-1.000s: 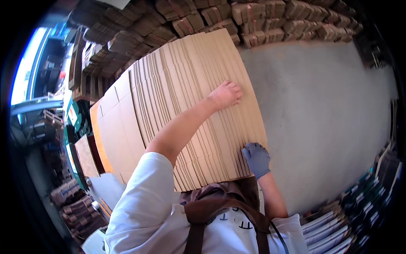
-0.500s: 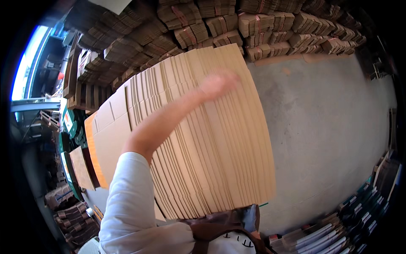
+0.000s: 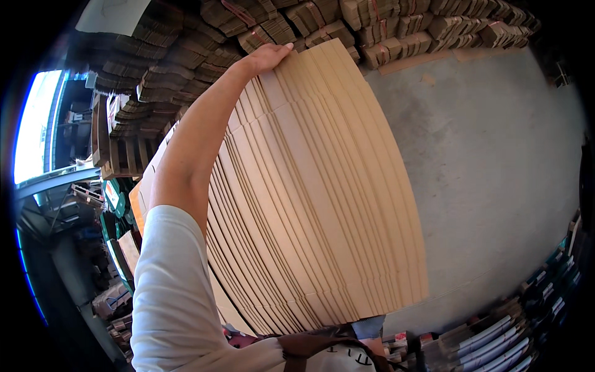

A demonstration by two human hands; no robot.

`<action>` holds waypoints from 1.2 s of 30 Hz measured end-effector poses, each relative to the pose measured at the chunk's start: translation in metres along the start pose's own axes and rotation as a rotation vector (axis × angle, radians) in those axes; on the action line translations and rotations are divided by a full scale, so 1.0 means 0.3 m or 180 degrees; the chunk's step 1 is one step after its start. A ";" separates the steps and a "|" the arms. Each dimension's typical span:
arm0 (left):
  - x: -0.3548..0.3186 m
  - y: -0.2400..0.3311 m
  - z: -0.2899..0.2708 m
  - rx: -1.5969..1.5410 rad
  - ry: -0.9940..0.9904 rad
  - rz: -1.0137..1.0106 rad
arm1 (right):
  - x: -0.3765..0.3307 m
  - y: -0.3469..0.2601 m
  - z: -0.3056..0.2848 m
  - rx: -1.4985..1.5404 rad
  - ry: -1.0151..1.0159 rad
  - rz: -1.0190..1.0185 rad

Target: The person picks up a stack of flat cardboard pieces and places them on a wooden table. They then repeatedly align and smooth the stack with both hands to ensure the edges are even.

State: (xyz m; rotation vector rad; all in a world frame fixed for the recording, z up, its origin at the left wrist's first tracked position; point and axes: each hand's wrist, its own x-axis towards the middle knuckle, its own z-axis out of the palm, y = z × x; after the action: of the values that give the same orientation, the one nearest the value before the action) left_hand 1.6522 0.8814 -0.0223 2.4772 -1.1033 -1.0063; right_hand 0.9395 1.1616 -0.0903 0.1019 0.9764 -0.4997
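A wide stack of flattened brown cardboard sheets (image 3: 322, 186), fanned so that each edge overlaps its neighbour, fills the middle of the view. My left hand (image 3: 269, 57) rests at the far edge of the sheets, its fingers bent over that edge and partly hidden. The thumb lies to the right along the top. My bare left forearm and white sleeve cross the left part of the stack. My right hand does not show; the near edge of the sheets lies against my body, by a brown apron strap (image 3: 304, 347).
Bundled cardboard (image 3: 372, 37) is piled along the far side, with a wooden pallet (image 3: 124, 155) at the left. Grey concrete floor (image 3: 477, 173) stretches to the right. More stacked flat goods (image 3: 483, 347) stand at the lower right.
My left hand has moved from above the middle of the sheets to their far edge, leftward and away, and has taken hold there. The view has shifted, and the sheets sit slightly farther right.
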 end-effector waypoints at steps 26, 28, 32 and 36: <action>-0.202 -0.363 -0.152 -0.0299 0.0206 -0.0291 | 0.017 0.042 -0.051 0.0063 0.0448 0.0020; -0.224 -0.315 -0.134 -0.0360 0.0071 -0.0175 | 0.020 0.058 -0.060 0.0051 0.0524 -0.0027; -0.250 -0.342 -0.100 -0.0311 0.0206 -0.0344 | 0.017 0.083 -0.085 -0.0048 0.0651 -0.0013; -0.249 -0.353 -0.081 -0.0334 0.0220 -0.0277 | -0.007 0.091 -0.107 -0.0053 0.0799 -0.0031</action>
State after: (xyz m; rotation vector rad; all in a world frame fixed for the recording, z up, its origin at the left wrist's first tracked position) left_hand 1.6922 1.0069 -0.0176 2.4742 -0.9056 -0.9680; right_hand 0.9263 1.1963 -0.1104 0.1475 1.2270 -0.4952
